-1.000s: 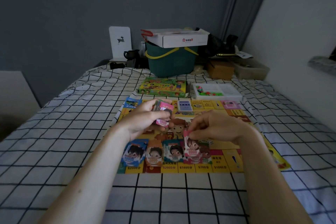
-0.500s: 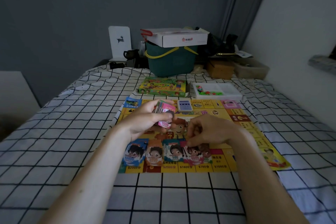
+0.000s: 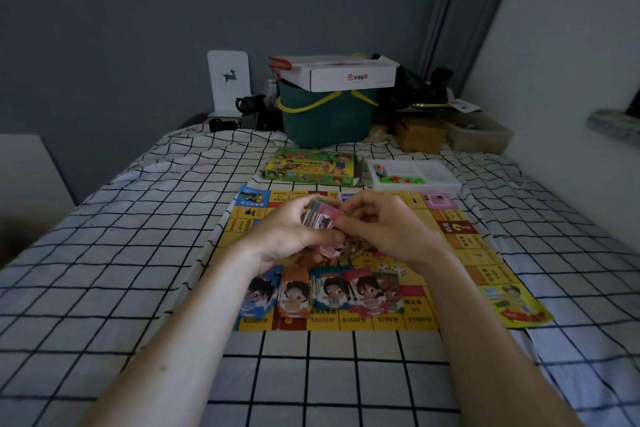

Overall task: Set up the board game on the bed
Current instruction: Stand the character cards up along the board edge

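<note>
I see the game board [image 3: 460, 253], a thin, flat, glossy yellow sheet edged with printed price squares, lying spread on the bed [image 3: 121, 253] over a white cover with a black grid. Along its near edge sits a row of paper money piles [image 3: 325, 291], each printed with a cartoon face, in blue, orange, teal, pink and green, just beside one another. Above the middle of the board my left hand [image 3: 287, 236] grips a thick stack of notes [image 3: 320, 215], fingers curled round its far side and thumb pressed across its near side. My right hand [image 3: 384, 229] meets the stack from the right, its grip closed with curled fingertips pinching the pink top note at its edge. Both forearms reach in from the bottom, angled toward each other.

Beyond the board lie the colourful game box [image 3: 310, 168], flat and rectangular, and to its right a clear plastic tray [image 3: 414, 175] holding small bright pieces. Farther back stands a dark green bucket [image 3: 325, 118] with a yellow handle, a white cardboard box [image 3: 341, 74] resting on its top.
</note>
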